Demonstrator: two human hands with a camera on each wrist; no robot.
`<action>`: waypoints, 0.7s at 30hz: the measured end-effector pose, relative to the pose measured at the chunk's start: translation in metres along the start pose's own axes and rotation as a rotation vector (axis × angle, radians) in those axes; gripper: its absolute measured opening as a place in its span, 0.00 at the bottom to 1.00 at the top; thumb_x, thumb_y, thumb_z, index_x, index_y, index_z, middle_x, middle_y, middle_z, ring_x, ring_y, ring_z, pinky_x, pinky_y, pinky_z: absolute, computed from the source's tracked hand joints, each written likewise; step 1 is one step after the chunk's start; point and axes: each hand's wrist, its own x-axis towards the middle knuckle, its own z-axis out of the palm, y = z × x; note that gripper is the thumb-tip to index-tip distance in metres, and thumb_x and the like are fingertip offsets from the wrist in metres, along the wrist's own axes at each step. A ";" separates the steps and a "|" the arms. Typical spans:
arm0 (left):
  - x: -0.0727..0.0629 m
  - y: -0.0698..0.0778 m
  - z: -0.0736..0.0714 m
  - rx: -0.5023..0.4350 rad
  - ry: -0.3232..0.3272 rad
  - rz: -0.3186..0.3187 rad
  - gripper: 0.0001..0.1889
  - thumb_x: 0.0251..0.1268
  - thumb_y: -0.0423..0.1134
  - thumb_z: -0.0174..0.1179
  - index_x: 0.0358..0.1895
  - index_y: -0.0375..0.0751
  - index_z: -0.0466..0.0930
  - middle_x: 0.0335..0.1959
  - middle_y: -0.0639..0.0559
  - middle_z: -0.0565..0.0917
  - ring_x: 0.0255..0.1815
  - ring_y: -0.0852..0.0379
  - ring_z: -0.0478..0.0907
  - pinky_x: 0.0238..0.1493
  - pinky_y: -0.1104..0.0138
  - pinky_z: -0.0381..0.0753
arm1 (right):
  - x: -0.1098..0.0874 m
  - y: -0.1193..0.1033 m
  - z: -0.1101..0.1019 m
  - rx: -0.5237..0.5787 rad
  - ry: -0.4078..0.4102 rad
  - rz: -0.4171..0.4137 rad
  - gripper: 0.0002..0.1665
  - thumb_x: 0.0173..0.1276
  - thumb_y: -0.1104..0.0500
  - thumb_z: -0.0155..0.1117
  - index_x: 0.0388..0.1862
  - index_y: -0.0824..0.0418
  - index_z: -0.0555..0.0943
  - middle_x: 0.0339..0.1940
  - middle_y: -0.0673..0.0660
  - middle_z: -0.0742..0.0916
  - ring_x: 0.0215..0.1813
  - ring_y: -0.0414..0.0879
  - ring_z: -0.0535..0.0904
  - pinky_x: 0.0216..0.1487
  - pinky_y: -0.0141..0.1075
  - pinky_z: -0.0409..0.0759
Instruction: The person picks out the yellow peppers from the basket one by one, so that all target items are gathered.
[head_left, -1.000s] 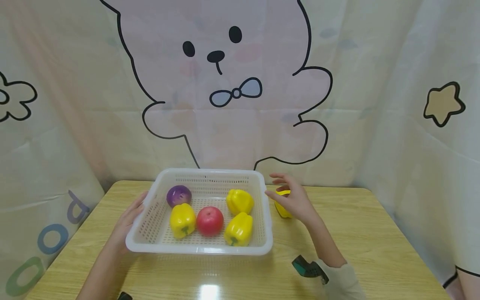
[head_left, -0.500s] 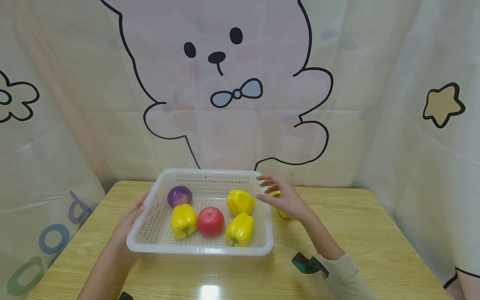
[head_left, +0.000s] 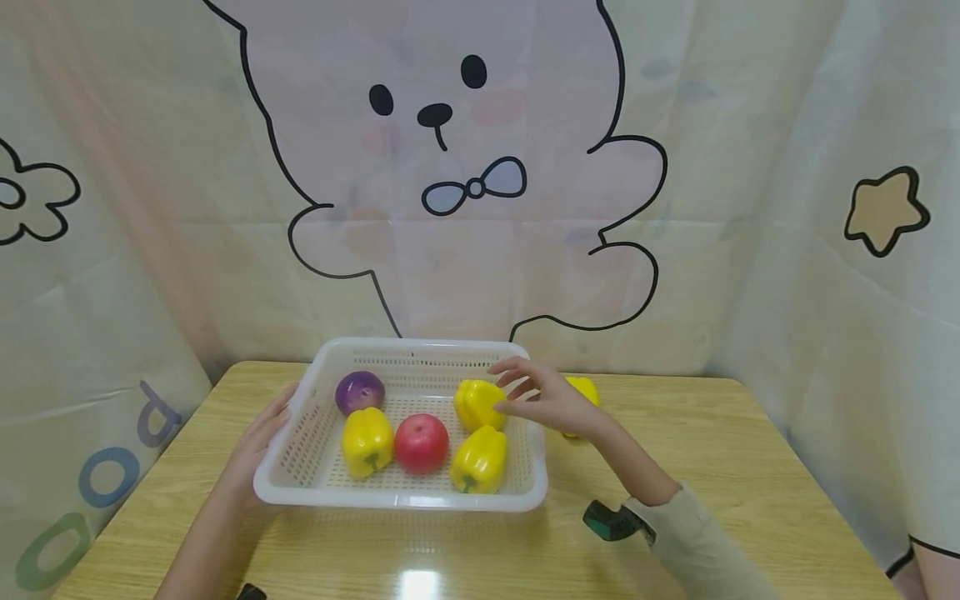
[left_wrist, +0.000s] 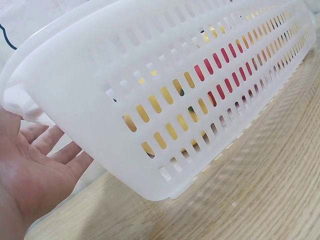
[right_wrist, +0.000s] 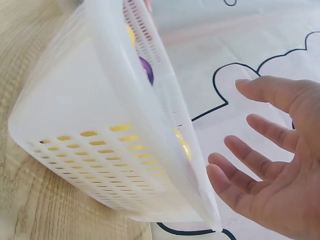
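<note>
A white perforated plastic basket [head_left: 401, 500] holds a purple round vegetable [head_left: 360, 392], a red round fruit [head_left: 422, 443] and yellow bell peppers: one at left [head_left: 367, 442], one at back right [head_left: 474, 404], one at front right [head_left: 478, 458]. My left hand [head_left: 255, 446] touches the basket's left side; in the left wrist view its fingers [left_wrist: 67, 152] extend beneath the rim without curling round it. Over the basket's right rim hovers my right hand [head_left: 551, 402], spread and holding nothing, fingertips near the back right pepper. Behind that hand, another yellow bell pepper [head_left: 583, 389] lies on the table, partly hidden.
The wooden table [head_left: 720, 492] extends to both sides and in front of the basket. A printed curtain [head_left: 465, 267] with a cartoon animal hangs close behind its back edge. A dark device [head_left: 611, 521] is worn at the right wrist.
My right hand has moved left, from beside the outer yellow bell pepper to above the basket's right rim. That pepper shows more now. The left hand and basket have stayed put.
</note>
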 end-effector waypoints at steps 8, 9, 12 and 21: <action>0.001 -0.003 -0.001 -0.067 -0.013 0.023 0.23 0.91 0.41 0.36 0.75 0.71 0.68 0.64 0.72 0.81 0.60 0.67 0.82 0.55 0.69 0.83 | 0.005 -0.001 0.004 0.007 -0.107 -0.015 0.30 0.74 0.59 0.71 0.71 0.63 0.75 0.64 0.66 0.82 0.57 0.55 0.82 0.61 0.50 0.84; 0.001 -0.003 -0.001 -0.077 -0.012 0.028 0.23 0.91 0.41 0.36 0.73 0.72 0.69 0.64 0.72 0.82 0.60 0.66 0.82 0.55 0.70 0.83 | 0.006 -0.001 0.004 0.007 -0.119 -0.016 0.30 0.74 0.59 0.71 0.71 0.63 0.76 0.64 0.66 0.82 0.57 0.54 0.83 0.61 0.49 0.84; 0.001 -0.004 -0.001 -0.092 -0.016 0.037 0.23 0.91 0.40 0.35 0.72 0.73 0.71 0.64 0.70 0.82 0.60 0.65 0.82 0.55 0.69 0.83 | 0.009 -0.001 0.006 0.008 -0.155 -0.010 0.29 0.74 0.58 0.71 0.71 0.62 0.76 0.65 0.64 0.83 0.57 0.54 0.83 0.62 0.49 0.84; -0.001 -0.002 0.001 -0.050 0.020 0.003 0.23 0.91 0.42 0.36 0.77 0.71 0.66 0.63 0.74 0.81 0.60 0.67 0.82 0.54 0.69 0.83 | 0.016 -0.002 0.011 -0.008 -0.212 0.091 0.30 0.71 0.55 0.73 0.70 0.57 0.77 0.65 0.61 0.83 0.60 0.53 0.82 0.61 0.49 0.84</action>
